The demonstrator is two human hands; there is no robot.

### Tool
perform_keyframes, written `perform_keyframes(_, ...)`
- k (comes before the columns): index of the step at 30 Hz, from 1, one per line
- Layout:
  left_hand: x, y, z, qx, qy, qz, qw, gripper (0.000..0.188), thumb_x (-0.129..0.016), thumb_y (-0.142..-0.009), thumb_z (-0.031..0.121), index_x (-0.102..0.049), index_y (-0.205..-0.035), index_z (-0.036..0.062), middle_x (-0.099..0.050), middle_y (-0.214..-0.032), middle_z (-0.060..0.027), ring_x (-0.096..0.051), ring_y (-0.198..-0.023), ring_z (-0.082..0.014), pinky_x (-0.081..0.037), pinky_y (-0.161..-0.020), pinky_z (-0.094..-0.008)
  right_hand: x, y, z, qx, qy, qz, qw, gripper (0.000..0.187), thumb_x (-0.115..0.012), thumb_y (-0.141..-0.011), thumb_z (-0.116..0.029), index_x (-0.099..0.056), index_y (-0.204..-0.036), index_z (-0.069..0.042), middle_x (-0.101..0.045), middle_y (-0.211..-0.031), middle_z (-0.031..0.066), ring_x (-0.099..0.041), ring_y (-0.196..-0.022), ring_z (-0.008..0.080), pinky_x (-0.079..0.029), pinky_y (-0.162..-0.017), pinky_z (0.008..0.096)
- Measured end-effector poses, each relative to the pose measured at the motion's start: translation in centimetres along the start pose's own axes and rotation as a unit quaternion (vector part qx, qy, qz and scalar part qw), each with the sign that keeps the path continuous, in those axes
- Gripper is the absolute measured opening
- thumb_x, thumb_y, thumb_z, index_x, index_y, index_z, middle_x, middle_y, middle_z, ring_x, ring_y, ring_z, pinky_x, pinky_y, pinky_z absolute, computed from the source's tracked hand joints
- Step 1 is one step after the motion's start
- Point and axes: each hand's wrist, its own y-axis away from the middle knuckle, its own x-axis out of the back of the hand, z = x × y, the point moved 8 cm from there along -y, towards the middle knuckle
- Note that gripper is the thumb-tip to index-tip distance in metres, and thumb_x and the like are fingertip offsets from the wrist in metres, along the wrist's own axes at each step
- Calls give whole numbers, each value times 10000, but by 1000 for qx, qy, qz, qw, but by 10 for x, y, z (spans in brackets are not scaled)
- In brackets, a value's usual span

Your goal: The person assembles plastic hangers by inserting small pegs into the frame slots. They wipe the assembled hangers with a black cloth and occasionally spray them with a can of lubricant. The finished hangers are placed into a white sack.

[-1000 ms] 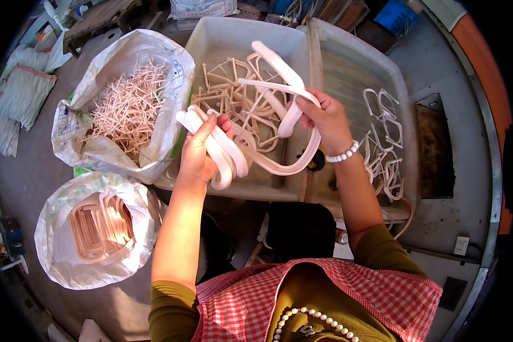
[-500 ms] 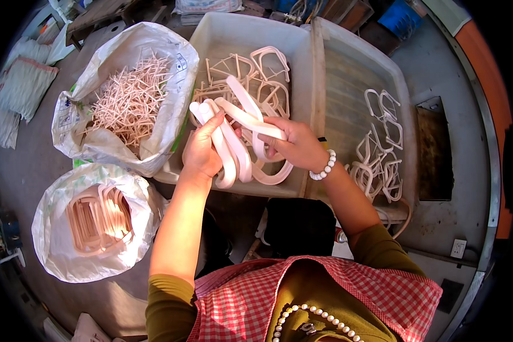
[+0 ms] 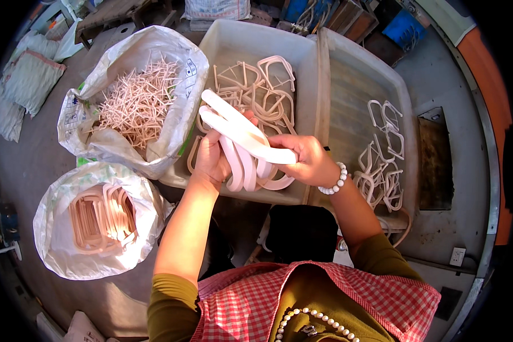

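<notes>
Both hands are closed on a bundle of pale pink curved pieces [image 3: 242, 137], which is over the near part of a translucent plastic bin [image 3: 256, 43]. The left hand [image 3: 212, 162] grips the bundle from its left side, with some fingertips showing behind the strips. The right hand [image 3: 309, 161] grasps at the lower right end of the front strip; how its hidden fingers lie, I cannot tell. Two straight ends of the bundle slant up to the left, one above the other, while rounded bends hang below between the hands. Behind the bundle, looped frames [image 3: 285, 108] lie tangled in the bin. A second translucent bin [image 3: 359, 74] stands just beside it on the right, with thinner pale frames [image 3: 376, 176] heaped along its right side. To the left, a large white sack [image 3: 119, 54] is open over a pile of thin pink sticks [image 3: 142, 102]. Nearer the person, a smaller white bag [image 3: 68, 259] holds stacked pink frames [image 3: 100, 219]. A bracelet [image 3: 339, 179] of white beads circles the right wrist, and a red checked apron [image 3: 239, 302] covers the person's front.
</notes>
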Motion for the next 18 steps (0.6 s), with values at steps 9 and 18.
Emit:
perform_keyframes(9,-16,5,-2,-18,-19,-38,999,451,-624,-837,284,-506,-1222,80,-538,-1247,-173,-518,-1163,-329,-450,-973,-484,13,10,-27,88,211,-12,973,291,-611,-756,-43,-612,-1039,24,-658,-851,173,-651,-720,246,-504,-670,307)
perform_keyframes(18,-35,4,-10,-13,-30,-86,996,496,-686,-783,221,-499,-1206,40,-594,-1140,-148,-571,-1092,-306,-473,-954,-444,25,6,-9,11,81,9,997,200,-613,-764,12,-608,-961,46,-623,-778,87,-613,-641,127,-498,-594,265)
